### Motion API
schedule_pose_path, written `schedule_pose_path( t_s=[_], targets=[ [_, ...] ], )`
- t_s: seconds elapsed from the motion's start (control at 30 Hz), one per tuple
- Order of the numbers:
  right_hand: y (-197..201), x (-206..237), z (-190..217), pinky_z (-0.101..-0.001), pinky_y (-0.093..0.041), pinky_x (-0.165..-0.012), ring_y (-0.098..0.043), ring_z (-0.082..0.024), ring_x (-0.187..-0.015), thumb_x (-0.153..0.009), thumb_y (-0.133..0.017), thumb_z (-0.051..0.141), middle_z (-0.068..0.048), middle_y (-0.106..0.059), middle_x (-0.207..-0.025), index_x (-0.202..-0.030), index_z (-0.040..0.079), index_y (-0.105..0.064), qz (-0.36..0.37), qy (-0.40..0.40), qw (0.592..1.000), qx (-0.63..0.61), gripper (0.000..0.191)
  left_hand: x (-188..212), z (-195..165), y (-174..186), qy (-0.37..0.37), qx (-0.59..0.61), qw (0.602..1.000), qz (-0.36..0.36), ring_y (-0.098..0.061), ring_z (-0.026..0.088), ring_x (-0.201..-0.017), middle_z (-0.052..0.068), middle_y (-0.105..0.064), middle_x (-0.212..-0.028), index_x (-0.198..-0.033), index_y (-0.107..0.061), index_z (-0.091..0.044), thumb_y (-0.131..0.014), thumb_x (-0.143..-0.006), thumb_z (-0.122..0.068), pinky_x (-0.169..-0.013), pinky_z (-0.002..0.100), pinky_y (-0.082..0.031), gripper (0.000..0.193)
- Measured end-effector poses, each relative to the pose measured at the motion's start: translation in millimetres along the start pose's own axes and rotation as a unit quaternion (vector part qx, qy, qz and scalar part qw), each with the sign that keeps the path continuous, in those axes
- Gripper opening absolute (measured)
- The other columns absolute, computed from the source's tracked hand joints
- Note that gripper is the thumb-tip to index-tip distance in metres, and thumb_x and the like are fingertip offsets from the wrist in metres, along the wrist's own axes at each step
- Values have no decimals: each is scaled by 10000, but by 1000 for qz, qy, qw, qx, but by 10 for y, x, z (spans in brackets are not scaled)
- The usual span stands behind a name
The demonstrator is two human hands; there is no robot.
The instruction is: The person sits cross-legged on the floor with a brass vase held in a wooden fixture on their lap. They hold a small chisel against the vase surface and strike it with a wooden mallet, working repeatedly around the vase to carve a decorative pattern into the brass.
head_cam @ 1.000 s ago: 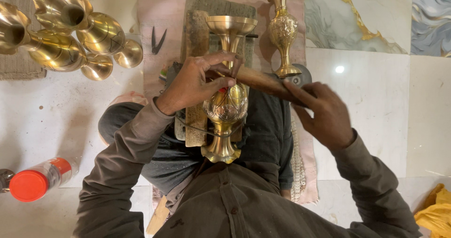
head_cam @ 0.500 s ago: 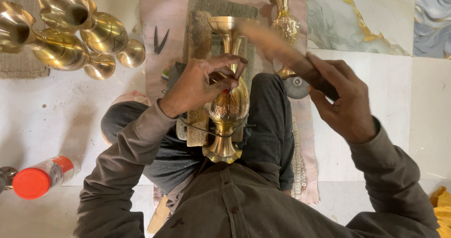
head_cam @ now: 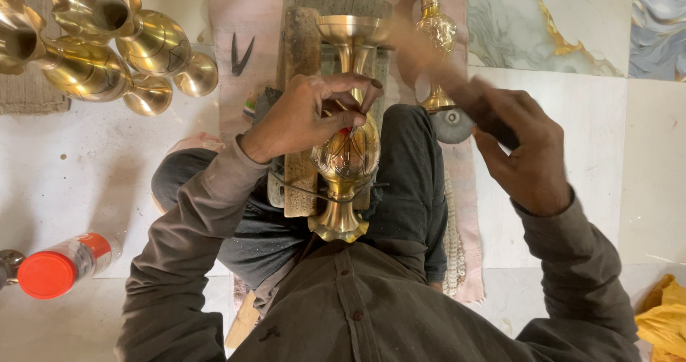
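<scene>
A brass vase (head_cam: pixel 347 155) with an engraved belly lies along a wooden block (head_cam: pixel 300 105) on my lap, its mouth pointing away from me. My left hand (head_cam: pixel 314 112) rests on the vase's belly and pinches a small tool against it; the tool itself is mostly hidden by my fingers. My right hand (head_cam: pixel 525 147) is raised to the right of the vase and grips a wooden mallet (head_cam: pixel 436 69), which is blurred by motion above the vase's neck.
Several plain brass vases (head_cam: pixel 93 47) lie at the upper left. A small pair of black snips (head_cam: pixel 239 55) lies beside them. One engraved vase (head_cam: pixel 434 40) stands upright at the back. A bottle with a red cap (head_cam: pixel 61 265) lies lower left, yellow cloth (head_cam: pixel 664 319) lower right.
My right hand has lifted the mallet up and to the right, away from the vase. My left hand has stayed on the vase's belly.
</scene>
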State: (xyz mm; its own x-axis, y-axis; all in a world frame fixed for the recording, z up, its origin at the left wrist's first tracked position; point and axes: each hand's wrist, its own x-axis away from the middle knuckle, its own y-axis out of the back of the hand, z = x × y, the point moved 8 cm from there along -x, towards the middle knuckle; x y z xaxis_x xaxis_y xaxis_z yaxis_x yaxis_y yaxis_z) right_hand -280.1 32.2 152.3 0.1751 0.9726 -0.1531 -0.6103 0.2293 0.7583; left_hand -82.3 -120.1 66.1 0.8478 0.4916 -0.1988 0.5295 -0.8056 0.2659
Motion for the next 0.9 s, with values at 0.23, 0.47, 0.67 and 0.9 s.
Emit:
schedule_pose_path(
  t_s=[0.23,0.47,0.67,0.9],
  targets=[
    [-18,55,18,-353,-575,-885,-691,-235,-1064,-916,-725,-73,-152,-674,-1233,-1477,66,-614,-24,24,998,58,588,-13,-29,-35,7,-4,1000,25,-803,195,-982,121,-795,-1080,-1377,-631,-36,-760,-927,-51,-874,333,-651,468],
    [-31,116,-5,-331,-555,-915,-646,-236,-1086,-929,-745,-74,-133,-649,-1231,-1500,99,-608,-30,44,996,65,612,3,-126,-26,-19,-11,1000,6,-803,193,-971,131,-781,-1138,-1355,-642,-49,-759,-925,-53,-862,320,-658,445],
    [-64,172,-73,-342,-562,-862,-644,-253,-1031,-907,-747,-84,-147,-645,-1201,-1484,97,-621,-40,17,995,88,618,-3,-99,-59,18,-30,999,28,-806,169,-909,113,-804,-1022,-1362,-652,-78,-751,-925,-48,-830,320,-656,448],
    [-132,226,7,-355,-577,-947,-665,-270,-1141,-918,-745,-101,-165,-656,-1287,-1486,82,-629,-30,81,987,134,608,13,-110,-53,-18,-12,1000,14,-803,185,-992,131,-768,-1203,-1336,-651,-52,-764,-936,-36,-872,318,-676,416]
  ],
)
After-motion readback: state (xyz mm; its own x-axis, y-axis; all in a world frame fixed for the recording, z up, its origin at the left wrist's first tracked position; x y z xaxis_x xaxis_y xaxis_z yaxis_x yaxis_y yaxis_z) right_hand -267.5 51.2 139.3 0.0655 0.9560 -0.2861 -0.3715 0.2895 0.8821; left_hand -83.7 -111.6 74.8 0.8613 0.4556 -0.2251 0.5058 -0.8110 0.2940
